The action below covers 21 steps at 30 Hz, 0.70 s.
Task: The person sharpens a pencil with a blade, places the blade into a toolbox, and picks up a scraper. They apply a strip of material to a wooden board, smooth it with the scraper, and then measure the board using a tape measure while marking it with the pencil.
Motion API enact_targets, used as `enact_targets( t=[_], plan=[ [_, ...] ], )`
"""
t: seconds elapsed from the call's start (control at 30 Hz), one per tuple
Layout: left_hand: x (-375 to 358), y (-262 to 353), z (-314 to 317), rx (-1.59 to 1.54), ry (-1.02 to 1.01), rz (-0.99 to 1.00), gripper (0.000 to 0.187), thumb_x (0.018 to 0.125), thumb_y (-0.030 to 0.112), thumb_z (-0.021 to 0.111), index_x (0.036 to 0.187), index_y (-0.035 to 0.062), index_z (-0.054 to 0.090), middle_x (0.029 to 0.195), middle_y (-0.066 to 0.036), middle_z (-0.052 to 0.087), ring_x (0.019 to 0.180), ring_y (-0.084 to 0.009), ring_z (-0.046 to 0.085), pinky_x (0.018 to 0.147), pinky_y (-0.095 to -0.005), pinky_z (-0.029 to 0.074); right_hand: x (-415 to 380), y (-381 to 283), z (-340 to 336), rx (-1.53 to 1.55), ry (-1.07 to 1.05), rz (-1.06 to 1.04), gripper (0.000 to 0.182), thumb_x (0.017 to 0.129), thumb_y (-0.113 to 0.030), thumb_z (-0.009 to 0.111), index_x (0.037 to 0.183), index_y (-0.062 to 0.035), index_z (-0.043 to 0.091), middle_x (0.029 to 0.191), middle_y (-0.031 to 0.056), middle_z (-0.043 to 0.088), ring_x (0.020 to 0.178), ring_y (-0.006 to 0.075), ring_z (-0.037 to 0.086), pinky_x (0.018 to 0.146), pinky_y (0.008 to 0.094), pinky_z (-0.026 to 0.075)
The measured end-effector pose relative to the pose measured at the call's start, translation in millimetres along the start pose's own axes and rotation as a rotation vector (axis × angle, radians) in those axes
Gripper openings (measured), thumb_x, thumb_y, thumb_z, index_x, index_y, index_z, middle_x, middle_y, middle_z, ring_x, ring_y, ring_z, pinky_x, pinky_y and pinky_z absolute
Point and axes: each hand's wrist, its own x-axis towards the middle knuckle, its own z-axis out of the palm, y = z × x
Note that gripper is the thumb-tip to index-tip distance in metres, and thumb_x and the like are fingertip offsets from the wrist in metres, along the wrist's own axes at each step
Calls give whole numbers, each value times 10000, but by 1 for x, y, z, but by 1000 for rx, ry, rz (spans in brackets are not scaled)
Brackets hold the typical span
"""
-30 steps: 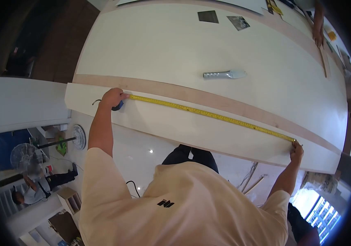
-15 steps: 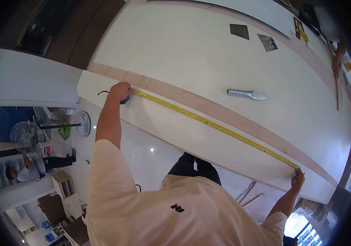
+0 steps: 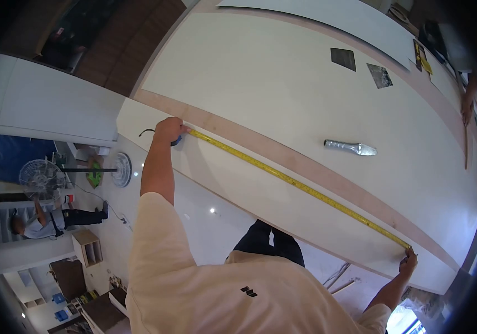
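Note:
A yellow tape measure (image 3: 300,185) runs stretched along a long white board (image 3: 283,203), just beside the strip of bare wood. My left hand (image 3: 169,129) is closed around its dark blue case near the board's far left end, with a black strap loop sticking out. At the other end, my right hand (image 3: 409,261) pinches the tape's tip near the board's right end. Most of the case is hidden under my left fingers. Beyond the wood strip, a silver-coloured tool with a tapered end (image 3: 351,147) lies on a large white panel (image 3: 249,72).
Two dark flat pieces (image 3: 343,59) lie on the panel towards the back. Another person's hand (image 3: 467,106) shows at the far right edge. On the left stand a floor fan (image 3: 42,179), a person (image 3: 40,222) and a small open cabinet (image 3: 87,248).
The whole view has shifted, so the board and tape appear slightly lower and further right. Both hands keep their grip on the tape measure.

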Motion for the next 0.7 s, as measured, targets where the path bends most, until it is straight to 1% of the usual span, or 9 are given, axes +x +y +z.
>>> enact_targets(
  t=[0.07,0.17,0.27,0.37,0.47,0.7],
  plan=[
    [0,1,0,12,24,7,414,831,481,631,864,71,675,901,-99,680,882,-266,645,769,-381,503,0,1,0,-1,-7,-3,161,837,-203,652,911,-60,652,754,35,628,394,28,273,330,186,206],
    [0,3,-4,7,-17,-32,423,838,500,611,890,86,678,923,-105,676,916,-281,640,784,-404,499,2,1,-2,-59,-10,-1,155,841,-202,644,906,-61,652,747,27,625,392,26,275,326,188,205],
    [0,-2,-5,21,2,-30,423,846,502,602,895,89,678,936,-99,678,929,-277,641,792,-398,502,6,2,-1,-7,5,0,171,826,-194,662,930,-58,648,723,21,593,373,33,281,314,197,210],
    [-1,-1,-9,53,20,-68,417,839,484,616,885,73,673,909,-99,686,908,-259,650,773,-390,503,8,3,-3,-48,-8,-18,170,831,-191,655,943,-63,651,732,22,599,381,32,286,317,192,214],
    [-4,-1,-13,71,26,-61,416,843,484,612,889,76,675,898,-99,689,900,-261,654,774,-388,504,10,3,-4,-25,6,36,267,841,-157,619,1091,-70,652,796,31,636,396,21,281,328,181,214],
    [4,-1,-10,96,-16,-69,422,852,488,598,920,79,676,931,-106,685,932,-267,649,792,-391,503,10,2,-4,-23,8,26,255,831,-175,646,1064,-71,661,782,30,634,398,22,269,329,184,210]
  ],
)
